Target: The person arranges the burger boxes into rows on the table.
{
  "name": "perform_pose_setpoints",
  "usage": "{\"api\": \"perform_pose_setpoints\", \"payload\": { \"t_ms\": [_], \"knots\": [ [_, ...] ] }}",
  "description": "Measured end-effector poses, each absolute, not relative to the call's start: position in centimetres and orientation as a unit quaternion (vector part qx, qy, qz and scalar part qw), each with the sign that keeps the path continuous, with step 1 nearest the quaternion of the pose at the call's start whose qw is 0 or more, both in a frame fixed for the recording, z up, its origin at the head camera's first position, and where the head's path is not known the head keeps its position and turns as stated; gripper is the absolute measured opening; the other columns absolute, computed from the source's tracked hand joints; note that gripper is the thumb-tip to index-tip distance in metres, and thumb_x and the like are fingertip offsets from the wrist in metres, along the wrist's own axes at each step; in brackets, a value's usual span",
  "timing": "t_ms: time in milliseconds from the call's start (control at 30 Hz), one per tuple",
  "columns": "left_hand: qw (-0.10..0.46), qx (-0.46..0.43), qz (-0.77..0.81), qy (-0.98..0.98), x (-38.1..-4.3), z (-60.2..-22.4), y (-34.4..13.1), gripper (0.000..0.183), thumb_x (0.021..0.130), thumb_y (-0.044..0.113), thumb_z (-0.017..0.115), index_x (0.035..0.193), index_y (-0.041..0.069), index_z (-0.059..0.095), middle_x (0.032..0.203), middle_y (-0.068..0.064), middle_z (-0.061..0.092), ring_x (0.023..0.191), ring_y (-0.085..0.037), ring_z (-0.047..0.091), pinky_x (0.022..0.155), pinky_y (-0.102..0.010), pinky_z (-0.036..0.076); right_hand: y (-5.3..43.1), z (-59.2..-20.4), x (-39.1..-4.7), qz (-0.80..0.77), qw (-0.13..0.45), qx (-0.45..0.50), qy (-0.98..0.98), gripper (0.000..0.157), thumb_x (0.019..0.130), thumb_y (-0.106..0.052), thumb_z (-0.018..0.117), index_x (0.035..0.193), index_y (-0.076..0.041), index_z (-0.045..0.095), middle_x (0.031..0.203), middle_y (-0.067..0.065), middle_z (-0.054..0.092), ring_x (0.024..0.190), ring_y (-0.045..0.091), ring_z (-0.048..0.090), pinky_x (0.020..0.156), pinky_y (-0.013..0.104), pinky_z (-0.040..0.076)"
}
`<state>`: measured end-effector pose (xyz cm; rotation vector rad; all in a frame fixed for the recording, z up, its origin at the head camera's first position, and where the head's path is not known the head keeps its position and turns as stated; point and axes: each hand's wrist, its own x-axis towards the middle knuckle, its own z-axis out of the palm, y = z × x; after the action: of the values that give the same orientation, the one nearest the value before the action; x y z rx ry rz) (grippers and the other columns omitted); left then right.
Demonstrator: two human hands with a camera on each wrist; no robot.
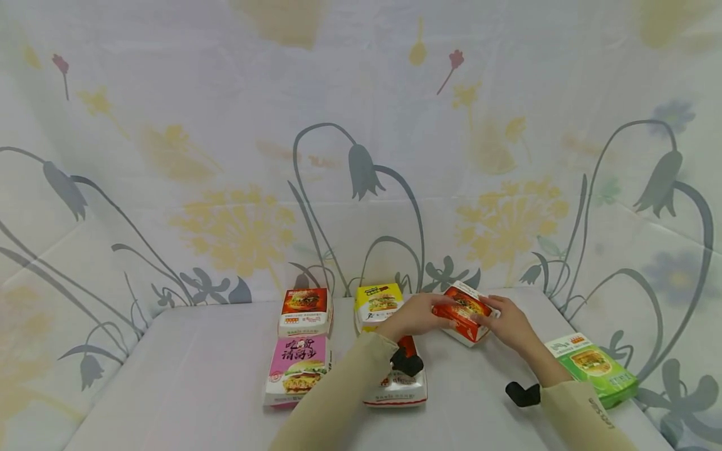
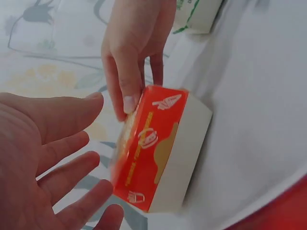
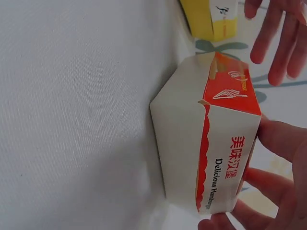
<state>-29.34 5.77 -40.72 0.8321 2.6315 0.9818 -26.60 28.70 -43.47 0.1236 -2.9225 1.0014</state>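
Observation:
A red-and-white hamburger box (image 1: 467,305) sits tilted at an angle on the white table, towards the back right. My right hand (image 1: 512,327) grips its right end, thumb and fingers on its edges, as the right wrist view (image 3: 283,177) shows. Over the box's left side reaches my left hand (image 1: 416,315); in the left wrist view its fingers (image 2: 72,177) are spread and relaxed beside the box's red side (image 2: 148,143). Whether a left fingertip touches the box I cannot tell.
Left of the hands stand a yellow burger box (image 1: 379,300) and a red-and-white one (image 1: 397,393), partly behind my left sleeve. Farther left are another red box (image 1: 304,310) and a pink one (image 1: 296,369). A green box (image 1: 595,369) lies right, near the floral cloth backdrop (image 1: 361,94).

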Motion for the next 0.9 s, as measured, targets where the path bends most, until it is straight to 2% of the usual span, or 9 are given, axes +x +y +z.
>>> {"api": "perform_pose_setpoints", "payload": {
  "t_ms": [167,367,500,700,900],
  "knots": [
    [0.111,0.296,0.311,0.896,-28.8,-40.4,6.0,0.049,0.090,0.035,0.074,0.137,0.024,0.063,0.137,0.005,0.059,0.128,-0.014,0.050,0.104,-0.034,0.041,28.5,-43.6,-26.5,0.310,0.057,0.048,-0.948,0.068,0.093,-0.036,0.068,0.137,0.013,0.050,0.136,0.039,0.043,0.125,0.057,0.039,0.101,0.069,0.033],
    [0.128,0.269,0.300,0.906,-28.7,-40.5,6.2,0.052,0.089,0.036,0.075,0.138,0.025,0.062,0.139,0.004,0.058,0.131,-0.015,0.049,0.105,-0.033,0.040,28.6,-44.3,-26.2,0.304,0.104,0.055,-0.945,0.045,0.098,-0.022,0.061,0.130,0.011,0.059,0.127,0.038,0.052,0.118,0.055,0.048,0.096,0.065,0.039],
    [0.126,0.272,0.296,0.907,-28.9,-40.7,6.1,0.051,0.090,0.034,0.074,0.138,0.024,0.062,0.139,0.003,0.058,0.129,-0.016,0.050,0.105,-0.032,0.040,28.7,-44.4,-26.0,0.305,0.132,0.037,-0.943,0.033,0.098,-0.012,0.058,0.124,0.006,0.066,0.119,0.033,0.059,0.111,0.051,0.055,0.089,0.061,0.045],
    [0.120,0.264,0.295,0.910,-29.2,-41.2,6.1,0.049,0.091,0.037,0.072,0.138,0.025,0.062,0.140,0.002,0.057,0.129,-0.017,0.049,0.105,-0.035,0.041,29.0,-44.1,-25.6,0.288,0.127,0.019,-0.949,0.033,0.096,-0.011,0.058,0.123,0.006,0.066,0.105,0.026,0.064,0.098,0.043,0.062,0.077,0.053,0.050],
    [0.130,0.256,0.297,0.911,-29.3,-41.2,6.1,0.053,0.090,0.036,0.073,0.140,0.026,0.060,0.142,0.001,0.055,0.131,-0.019,0.047,0.107,-0.038,0.039,29.3,-43.5,-25.3,0.312,0.089,0.015,-0.946,0.039,0.096,-0.016,0.062,0.128,0.007,0.061,0.116,0.030,0.064,0.105,0.046,0.061,0.084,0.056,0.048]
  ]
}}
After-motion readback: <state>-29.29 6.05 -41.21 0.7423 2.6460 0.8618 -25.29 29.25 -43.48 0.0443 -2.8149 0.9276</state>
